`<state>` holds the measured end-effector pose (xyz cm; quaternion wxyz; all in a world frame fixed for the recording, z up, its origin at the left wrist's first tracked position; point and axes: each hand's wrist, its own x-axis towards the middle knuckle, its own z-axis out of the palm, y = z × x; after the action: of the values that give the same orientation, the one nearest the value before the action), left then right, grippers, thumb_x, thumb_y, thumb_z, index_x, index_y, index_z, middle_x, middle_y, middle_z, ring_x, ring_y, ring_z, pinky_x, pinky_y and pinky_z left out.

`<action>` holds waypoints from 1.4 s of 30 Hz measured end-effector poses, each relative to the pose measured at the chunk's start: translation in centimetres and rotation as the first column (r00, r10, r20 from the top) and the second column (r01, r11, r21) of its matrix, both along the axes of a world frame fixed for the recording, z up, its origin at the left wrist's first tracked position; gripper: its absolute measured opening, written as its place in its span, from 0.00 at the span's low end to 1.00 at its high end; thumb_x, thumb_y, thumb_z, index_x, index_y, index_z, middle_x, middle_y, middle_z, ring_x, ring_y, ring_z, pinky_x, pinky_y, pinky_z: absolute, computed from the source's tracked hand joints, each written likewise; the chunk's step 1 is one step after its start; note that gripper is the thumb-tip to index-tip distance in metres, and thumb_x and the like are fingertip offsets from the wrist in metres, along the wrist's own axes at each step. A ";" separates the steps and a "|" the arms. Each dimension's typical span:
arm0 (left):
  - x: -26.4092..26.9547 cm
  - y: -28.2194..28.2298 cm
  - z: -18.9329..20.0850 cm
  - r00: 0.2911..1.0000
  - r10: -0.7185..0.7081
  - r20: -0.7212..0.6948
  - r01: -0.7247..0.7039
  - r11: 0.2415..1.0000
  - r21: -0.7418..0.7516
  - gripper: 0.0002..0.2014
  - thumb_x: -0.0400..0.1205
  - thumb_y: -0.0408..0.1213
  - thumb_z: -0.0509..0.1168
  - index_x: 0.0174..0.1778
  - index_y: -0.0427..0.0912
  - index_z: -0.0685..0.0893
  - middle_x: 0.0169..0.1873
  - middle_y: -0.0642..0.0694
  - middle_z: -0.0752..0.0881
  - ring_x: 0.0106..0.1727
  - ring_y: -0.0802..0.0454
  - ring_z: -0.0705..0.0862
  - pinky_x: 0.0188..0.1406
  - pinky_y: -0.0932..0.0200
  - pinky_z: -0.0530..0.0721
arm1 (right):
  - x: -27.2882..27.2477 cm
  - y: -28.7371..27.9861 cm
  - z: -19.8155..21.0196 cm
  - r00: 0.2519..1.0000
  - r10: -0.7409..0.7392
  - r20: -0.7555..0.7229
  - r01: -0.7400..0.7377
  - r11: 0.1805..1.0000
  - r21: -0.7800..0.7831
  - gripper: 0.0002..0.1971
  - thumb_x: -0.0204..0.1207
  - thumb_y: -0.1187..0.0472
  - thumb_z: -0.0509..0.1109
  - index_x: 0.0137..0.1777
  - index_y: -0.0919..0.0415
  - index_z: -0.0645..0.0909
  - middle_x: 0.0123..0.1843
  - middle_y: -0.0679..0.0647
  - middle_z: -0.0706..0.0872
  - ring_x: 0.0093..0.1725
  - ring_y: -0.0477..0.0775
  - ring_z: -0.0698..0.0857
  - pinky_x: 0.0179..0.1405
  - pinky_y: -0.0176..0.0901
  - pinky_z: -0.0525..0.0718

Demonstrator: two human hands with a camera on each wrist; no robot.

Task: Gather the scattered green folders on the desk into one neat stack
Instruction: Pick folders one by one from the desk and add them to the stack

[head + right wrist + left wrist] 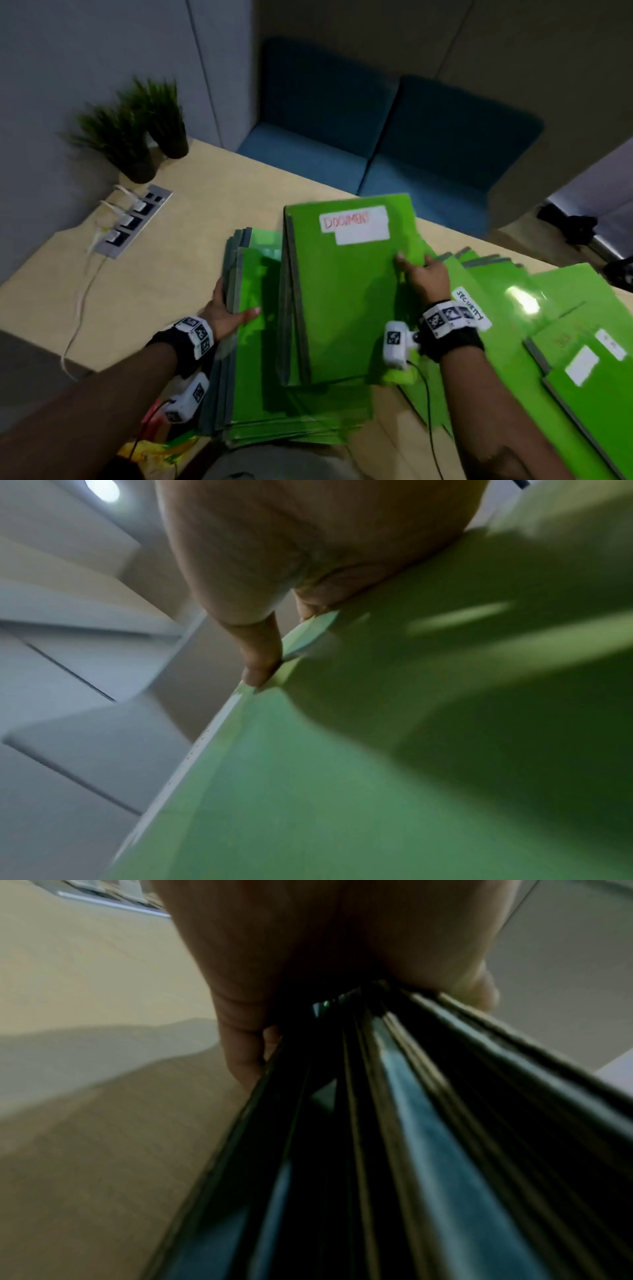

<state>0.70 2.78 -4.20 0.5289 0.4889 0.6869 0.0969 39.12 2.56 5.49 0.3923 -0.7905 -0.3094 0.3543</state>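
A stack of green folders (260, 359) lies on the desk in front of me. My left hand (229, 311) grips its left edge, thumb on top and fingers underneath; the left wrist view shows the dark folder spines (394, 1123) running into my palm. My right hand (424, 274) holds a small bundle of green folders (342, 291), the top one labelled "DOCUMENT", thumb on the cover and fingers below its right edge. This bundle hangs tilted over the stack. More green folders (555, 308) lie fanned out to the right, one labelled "SECURITY".
Two potted plants (137, 137) stand at the desk's far left corner. A power strip (133, 219) with white plugs and a cable is set into the desk (154, 274). A blue sofa (376, 137) sits behind the desk's far edge.
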 end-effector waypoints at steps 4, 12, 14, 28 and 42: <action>0.0 -0.1 0.1 0.998 0.012 0.060 -0.012 1.000 0.015 0.67 0.55 0.80 0.59 0.83 0.51 0.35 0.84 0.42 0.53 0.82 0.42 0.62 0.79 0.51 0.63 | -4.5 -0.6 -5.5 0.935 0.335 0.117 -0.252 0.860 -0.444 0.23 0.74 0.49 0.75 0.59 0.70 0.86 0.56 0.65 0.90 0.55 0.62 0.89 0.51 0.46 0.85; -0.6 0.1 -0.6 0.999 -0.036 0.017 0.038 0.995 -0.092 0.74 0.48 0.81 0.67 0.80 0.57 0.29 0.85 0.42 0.50 0.82 0.41 0.60 0.79 0.42 0.64 | -9.7 5.1 -4.9 0.742 0.632 0.224 -0.472 0.730 -0.495 0.50 0.75 0.42 0.72 0.87 0.55 0.44 0.86 0.64 0.50 0.79 0.68 0.68 0.75 0.60 0.72; -0.5 0.2 -0.3 1.000 -0.013 0.024 0.016 0.992 -0.123 0.74 0.49 0.79 0.70 0.80 0.59 0.28 0.85 0.42 0.50 0.82 0.40 0.60 0.79 0.41 0.65 | -10.6 6.7 -5.2 0.692 0.675 0.256 -0.477 0.694 -0.539 0.44 0.76 0.36 0.67 0.86 0.49 0.50 0.85 0.63 0.51 0.76 0.70 0.71 0.74 0.62 0.74; -0.2 0.1 -0.9 0.986 0.133 0.096 -0.133 0.991 -0.005 0.74 0.45 0.71 0.80 0.82 0.60 0.42 0.76 0.43 0.72 0.68 0.40 0.79 0.65 0.39 0.81 | -0.6 2.4 -5.6 0.904 0.006 0.427 0.141 0.939 -0.313 0.29 0.79 0.48 0.68 0.77 0.61 0.72 0.80 0.65 0.69 0.79 0.66 0.68 0.76 0.61 0.67; 0.5 0.4 -0.4 0.983 0.161 0.083 -0.163 0.986 0.018 0.61 0.63 0.50 0.81 0.84 0.53 0.44 0.79 0.40 0.65 0.72 0.37 0.74 0.71 0.39 0.75 | 8.6 -10.9 -8.1 0.796 -0.525 0.301 0.601 0.631 -0.491 0.52 0.70 0.45 0.78 0.82 0.69 0.50 0.80 0.71 0.62 0.80 0.69 0.61 0.75 0.64 0.62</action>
<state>1.18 3.14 -4.64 0.5408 0.4334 0.7011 0.1680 47.76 -8.32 -2.62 0.2109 -0.9473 0.0476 0.2366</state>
